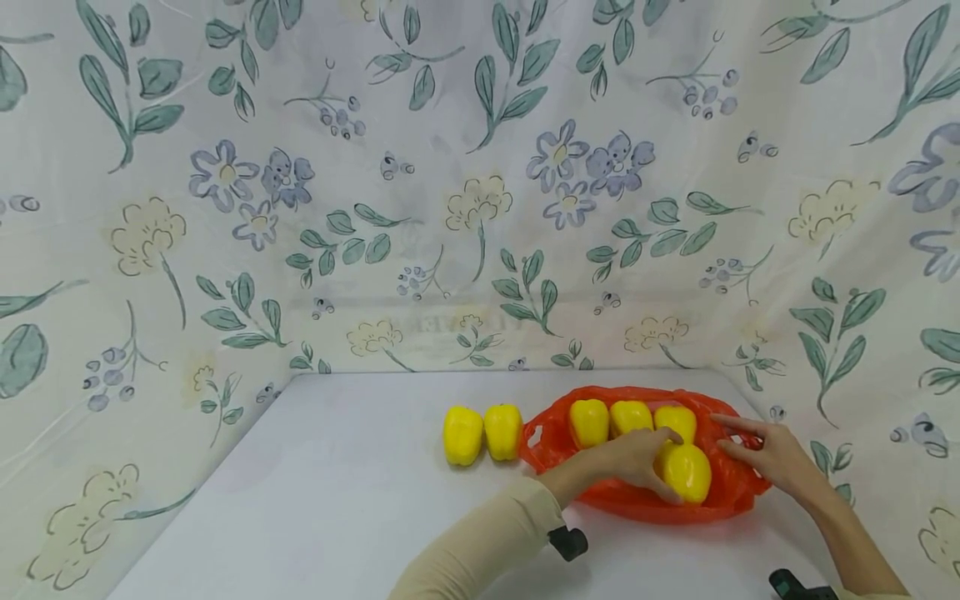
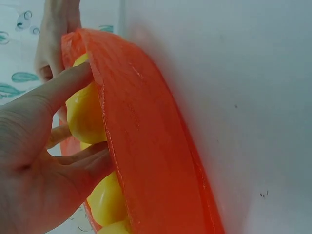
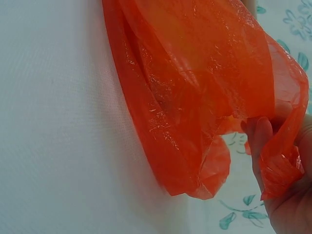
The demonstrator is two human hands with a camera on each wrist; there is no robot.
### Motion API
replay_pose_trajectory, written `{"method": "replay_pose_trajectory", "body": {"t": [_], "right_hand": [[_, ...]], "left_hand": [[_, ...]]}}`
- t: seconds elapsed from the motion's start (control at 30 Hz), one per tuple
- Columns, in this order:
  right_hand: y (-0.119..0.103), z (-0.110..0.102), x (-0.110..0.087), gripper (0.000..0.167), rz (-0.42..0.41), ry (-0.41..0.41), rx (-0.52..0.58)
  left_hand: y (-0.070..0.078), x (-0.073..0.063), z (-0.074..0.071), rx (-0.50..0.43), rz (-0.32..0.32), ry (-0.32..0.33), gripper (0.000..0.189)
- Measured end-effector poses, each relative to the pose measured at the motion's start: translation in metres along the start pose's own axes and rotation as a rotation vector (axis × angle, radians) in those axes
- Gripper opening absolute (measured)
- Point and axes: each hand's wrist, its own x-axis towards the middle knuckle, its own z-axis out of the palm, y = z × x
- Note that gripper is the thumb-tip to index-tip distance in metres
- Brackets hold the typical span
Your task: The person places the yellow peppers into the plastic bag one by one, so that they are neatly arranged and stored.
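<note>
A red plastic bag point(image 1: 637, 507) lies spread with its mouth up on the right half of the table. My left hand point(image 1: 636, 460) reaches into it, thumb and fingers round a yellow bell pepper point(image 1: 688, 473) near the front right. In the left wrist view this pepper point(image 2: 87, 117) shows between the fingers, behind the bag's edge. Three more yellow peppers point(image 1: 589, 423) sit in a row farther back inside the bag. At the bag's right end, my right hand point(image 1: 776, 457) holds its handle; the right wrist view has the handle point(image 3: 280, 170) looped over that hand.
Two yellow bell peppers point(image 1: 462, 436) stand side by side on the white table point(image 1: 300, 500), just left of the bag. A floral curtain point(image 1: 450, 250) hangs behind the table and along its sides.
</note>
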Motion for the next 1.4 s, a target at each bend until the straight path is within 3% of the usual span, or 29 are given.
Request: {"method": "replay_pose_trajectory", "body": {"t": [0.53, 0.73, 0.9, 1.1, 1.27, 1.4], "right_hand": [[0.001, 0.001, 0.000, 0.056, 0.007, -0.001, 0.011], [0.001, 0.002, 0.001, 0.056, -0.001, -0.004, 0.000], [0.000, -0.001, 0.003, 0.056, 0.001, 0.003, -0.025], [0.000, -0.002, 0.004, 0.058, 0.016, 0.002, -0.011], [0.001, 0.000, 0.002, 0.057, 0.023, 0.001, -0.001], [0.000, 0.000, 0.001, 0.057, 0.021, 0.003, 0.015]], "left_hand": [[0.004, 0.003, 0.012, 0.051, -0.030, 0.014, 0.073], [-0.002, -0.007, 0.004, -0.023, -0.045, 0.027, 0.077], [-0.017, -0.023, -0.014, -0.116, 0.011, 0.052, 0.068], [-0.048, -0.050, -0.037, -0.199, 0.113, 0.070, 0.058], [-0.077, -0.081, -0.055, -0.279, 0.202, 0.142, 0.047], [-0.099, -0.105, -0.071, -0.309, 0.206, 0.241, 0.038]]}}
